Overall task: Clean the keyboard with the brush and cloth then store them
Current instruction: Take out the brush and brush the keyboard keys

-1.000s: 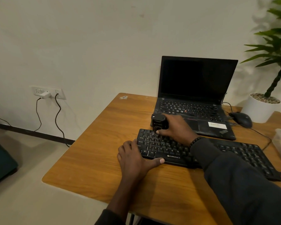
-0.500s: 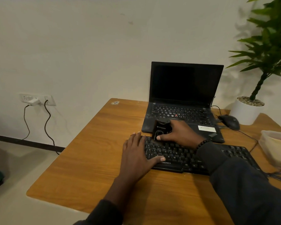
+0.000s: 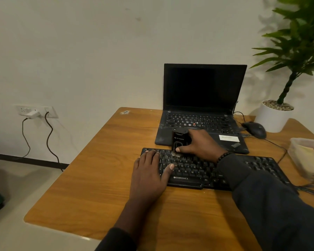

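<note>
The keyboard (image 3: 207,169) lies on the worktop (image 3: 98,178), long axis running 9 to 3 o'clock. The right hand (image 3: 201,144) grips the brush (image 3: 179,142) upright, fingers curled round its black body, bristles touching the upper key rows. Unbrushed keys extend toward 3 o'clock from the brush. The left hand (image 3: 149,171) rests flat, fingers spread, pressing the keyboard's 9 o'clock end. Cloth: not identifiable.

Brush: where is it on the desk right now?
In the head view the brush is in the right hand, bristles on the top-left keys of the keyboard, just in front of the laptop.
</note>
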Motion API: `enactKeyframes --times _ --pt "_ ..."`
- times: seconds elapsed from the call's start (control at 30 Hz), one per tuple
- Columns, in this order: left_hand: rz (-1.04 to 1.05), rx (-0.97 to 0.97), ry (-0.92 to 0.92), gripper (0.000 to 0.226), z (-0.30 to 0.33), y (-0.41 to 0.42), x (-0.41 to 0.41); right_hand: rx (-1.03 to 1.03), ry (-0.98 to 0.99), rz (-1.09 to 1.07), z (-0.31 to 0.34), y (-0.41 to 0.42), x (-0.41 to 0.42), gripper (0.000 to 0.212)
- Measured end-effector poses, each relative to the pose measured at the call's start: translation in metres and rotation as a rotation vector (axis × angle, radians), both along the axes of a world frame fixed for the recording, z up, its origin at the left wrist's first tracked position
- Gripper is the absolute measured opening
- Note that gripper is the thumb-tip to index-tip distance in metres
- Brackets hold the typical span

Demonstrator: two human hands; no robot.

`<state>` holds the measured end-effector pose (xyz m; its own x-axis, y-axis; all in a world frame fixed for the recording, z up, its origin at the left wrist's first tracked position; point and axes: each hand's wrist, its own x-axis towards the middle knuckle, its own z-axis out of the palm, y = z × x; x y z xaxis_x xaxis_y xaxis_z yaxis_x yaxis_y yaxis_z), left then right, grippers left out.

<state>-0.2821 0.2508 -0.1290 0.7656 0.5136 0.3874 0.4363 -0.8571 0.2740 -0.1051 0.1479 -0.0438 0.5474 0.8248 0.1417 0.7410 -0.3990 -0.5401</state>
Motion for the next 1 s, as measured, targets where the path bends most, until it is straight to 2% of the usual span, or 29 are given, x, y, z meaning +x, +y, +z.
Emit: enactKeyframes --times 0.13,0.3,0.43,0.53,0.63,0.77,0.93,1.0 --pt "-0.003 -0.004 -0.022 0.072 0.000 0.000 0.000 0.036 -0.057 -0.035 0.006 0.005 -0.003 0.052" --pt "-0.003 -0.005 -0.037 0.066 0.001 -0.001 -0.001 -0.017 0.027 0.041 0.004 -0.005 -0.005 0.056" --pt "-0.007 -0.019 -0.045 0.064 0.001 -0.001 -0.001 0.032 -0.036 -0.033 0.006 -0.004 -0.003 0.052" --pt "-0.009 -0.036 -0.077 0.061 0.002 -0.001 -0.002 0.074 0.044 -0.051 0.009 -0.006 -0.002 0.052" --pt "-0.005 -0.035 -0.082 0.059 0.002 -0.001 -0.001 0.016 0.099 0.009 0.003 -0.010 -0.005 0.054" --pt "-0.006 -0.025 -0.079 0.058 0.000 0.000 -0.001 0.048 -0.042 -0.055 0.006 -0.008 -0.002 0.051" --pt "-0.002 -0.017 -0.065 0.058 0.000 0.000 0.000 0.013 0.165 -0.004 0.005 -0.015 -0.005 0.053" --pt "-0.003 -0.014 -0.064 0.057 -0.001 0.000 0.000 -0.011 0.064 -0.024 0.002 -0.014 -0.005 0.054"
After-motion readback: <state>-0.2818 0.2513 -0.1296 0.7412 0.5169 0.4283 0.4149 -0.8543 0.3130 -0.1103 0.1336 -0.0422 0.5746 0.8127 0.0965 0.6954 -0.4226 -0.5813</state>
